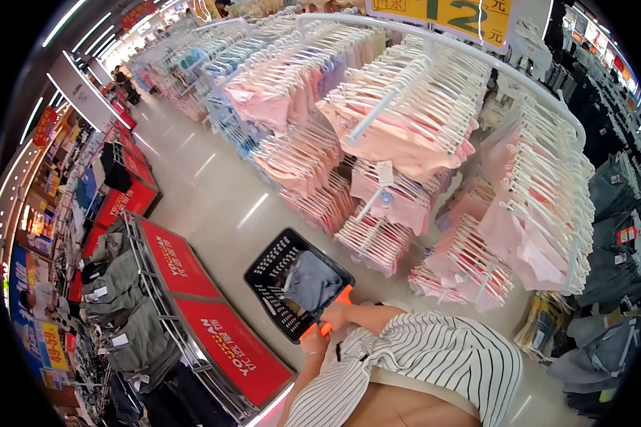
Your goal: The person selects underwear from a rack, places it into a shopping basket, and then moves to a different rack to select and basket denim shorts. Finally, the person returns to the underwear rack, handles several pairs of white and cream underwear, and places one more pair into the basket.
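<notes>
A black slotted shopping basket (269, 265) hangs in front of me, tilted in the view. Its orange handle (325, 329) runs along the near side. My right hand (336, 314) is closed around the handle's upper part, and my left hand (315, 342) grips its lower end. Inside the basket lies a grey-blue folded garment (313, 281). What may be under the garment is hidden.
Racks of pink underwear (399, 128) on white hangers stand to the right. Red-panelled display stands (221, 349) with dark trousers (139, 320) line the left. A pale aisle floor (192, 171) runs ahead, with a distant person (126, 87). A yellow price sign (470, 18) hangs above.
</notes>
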`<move>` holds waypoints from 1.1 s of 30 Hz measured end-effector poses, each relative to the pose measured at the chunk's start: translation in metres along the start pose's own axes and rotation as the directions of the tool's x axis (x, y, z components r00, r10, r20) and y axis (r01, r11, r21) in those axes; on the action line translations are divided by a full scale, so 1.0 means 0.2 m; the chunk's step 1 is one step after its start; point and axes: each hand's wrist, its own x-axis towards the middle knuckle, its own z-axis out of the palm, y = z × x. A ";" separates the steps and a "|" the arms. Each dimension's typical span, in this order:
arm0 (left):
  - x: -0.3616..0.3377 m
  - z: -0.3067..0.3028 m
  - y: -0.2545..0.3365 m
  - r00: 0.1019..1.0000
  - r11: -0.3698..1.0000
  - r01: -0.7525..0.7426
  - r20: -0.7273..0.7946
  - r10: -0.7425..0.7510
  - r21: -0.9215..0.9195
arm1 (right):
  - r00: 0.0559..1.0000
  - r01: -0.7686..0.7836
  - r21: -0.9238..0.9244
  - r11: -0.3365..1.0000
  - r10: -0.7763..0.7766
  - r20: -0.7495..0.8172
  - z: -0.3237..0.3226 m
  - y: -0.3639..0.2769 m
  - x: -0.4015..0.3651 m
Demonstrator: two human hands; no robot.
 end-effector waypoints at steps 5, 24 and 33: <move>-0.13 0.13 0.14 0.989 0.995 0.080 0.131 -0.073 -0.051 | 0.989 0.055 -0.006 0.998 -0.053 0.136 0.03 0.08 -0.12; 0.14 -0.01 0.03 0.993 0.993 0.115 0.010 -0.115 0.016 | 0.999 0.034 -0.037 0.999 -0.034 0.001 -0.12 0.10 0.09; 0.14 -0.02 0.03 0.995 0.995 0.099 -0.008 -0.099 0.021 | 0.999 0.019 -0.038 0.999 -0.018 0.026 -0.14 0.08 0.08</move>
